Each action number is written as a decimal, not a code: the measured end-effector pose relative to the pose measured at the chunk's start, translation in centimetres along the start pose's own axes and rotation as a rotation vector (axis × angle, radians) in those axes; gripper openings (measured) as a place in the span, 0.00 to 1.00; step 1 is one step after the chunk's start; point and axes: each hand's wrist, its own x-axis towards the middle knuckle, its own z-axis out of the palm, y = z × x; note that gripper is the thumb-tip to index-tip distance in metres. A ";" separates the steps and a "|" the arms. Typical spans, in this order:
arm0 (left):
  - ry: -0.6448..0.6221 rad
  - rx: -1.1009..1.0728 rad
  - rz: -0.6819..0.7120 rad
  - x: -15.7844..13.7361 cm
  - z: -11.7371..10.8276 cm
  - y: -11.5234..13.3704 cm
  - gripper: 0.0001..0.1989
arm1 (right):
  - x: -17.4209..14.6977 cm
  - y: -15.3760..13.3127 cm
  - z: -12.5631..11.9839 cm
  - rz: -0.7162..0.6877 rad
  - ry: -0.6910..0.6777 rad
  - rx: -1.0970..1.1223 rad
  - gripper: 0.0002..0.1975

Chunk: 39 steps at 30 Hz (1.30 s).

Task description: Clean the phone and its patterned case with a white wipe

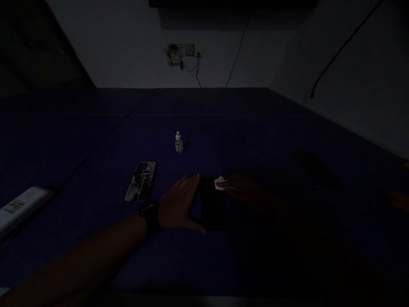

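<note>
A dark, flat phone (213, 209) lies on the purple-blue surface in front of me. Along its left edge rests my left hand (179, 202), open, with fingers stretched out and thumb spread toward the lower edge; a dark watch (150, 213) is on that wrist. My right hand (241, 186) is closed on a white folded wipe (220, 183) at the phone's upper right part. Deep shadow hides much of the right hand and arm. Left of my left hand lies a patterned phone case (140, 181). Beyond the phone stands a small dropper bottle (179, 144), upright.
A white power strip or box (24, 207) lies at the far left. On the right is a dark flat object (316, 169), hard to make out. At the back wall are sockets (187, 50) with cables. An unclear brownish shape (399, 199) sits at the right edge.
</note>
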 end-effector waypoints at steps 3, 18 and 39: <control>0.015 0.008 0.003 0.0 0.0 0.0 0.70 | -0.1 -0.1 0.1 -0.012 0.010 -0.010 0.18; 0.005 -0.020 0.010 0.0 -0.3 0.0 0.70 | 0.5 -0.9 -0.2 -0.023 0.005 -0.124 0.16; 0.028 -0.013 0.033 -0.1 -0.2 -0.1 0.69 | 0.5 -1.0 -0.2 0.001 -0.055 -0.047 0.17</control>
